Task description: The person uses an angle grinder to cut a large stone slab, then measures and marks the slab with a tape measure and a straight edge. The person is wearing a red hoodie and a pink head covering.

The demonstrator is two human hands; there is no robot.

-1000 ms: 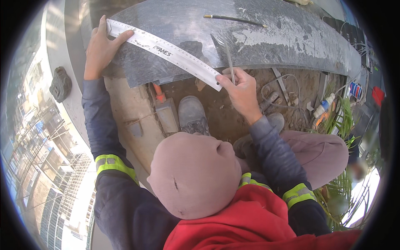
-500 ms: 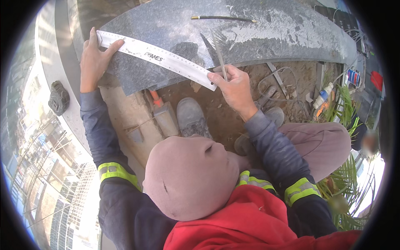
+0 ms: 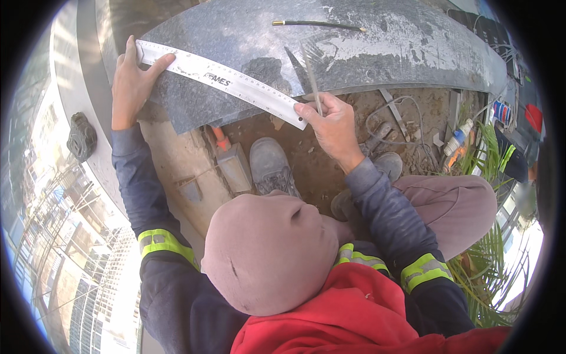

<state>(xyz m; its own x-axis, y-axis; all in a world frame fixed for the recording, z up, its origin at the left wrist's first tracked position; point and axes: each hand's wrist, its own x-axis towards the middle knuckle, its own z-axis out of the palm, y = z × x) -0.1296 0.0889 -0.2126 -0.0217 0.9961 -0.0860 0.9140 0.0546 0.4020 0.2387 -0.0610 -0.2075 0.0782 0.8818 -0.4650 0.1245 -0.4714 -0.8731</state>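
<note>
A long white ruler [image 3: 244, 87] lies slantwise over the near left part of a grey stone slab [image 3: 401, 41], its right end reaching past the slab's near edge. My left hand [image 3: 132, 82] grips the far left end, thumb on top and fingers round the end. At the other end my right hand [image 3: 331, 125] pinches the ruler between thumb and fingers. A thin, pale, pointed strip [image 3: 314, 87] also rises from between my right fingers; its exact kind is unclear. A dark, narrow shadow falls on the slab beside it. Farther back on the slab rests a black pencil [image 3: 318, 25].
Below the slab are soil, a grey box [image 3: 233, 168] by an orange pipe [image 3: 220, 138], and my shoe [image 3: 271, 162]. A metal bar [image 3: 394, 112] and cable lie to the right, near a bottle [image 3: 457, 138] and green leaves [image 3: 486, 159]. A dark object [image 3: 81, 137] sits on the left ledge.
Both hands and the ruler stay almost in place, with only a slight shift of the view. A person at the right edge has moved.
</note>
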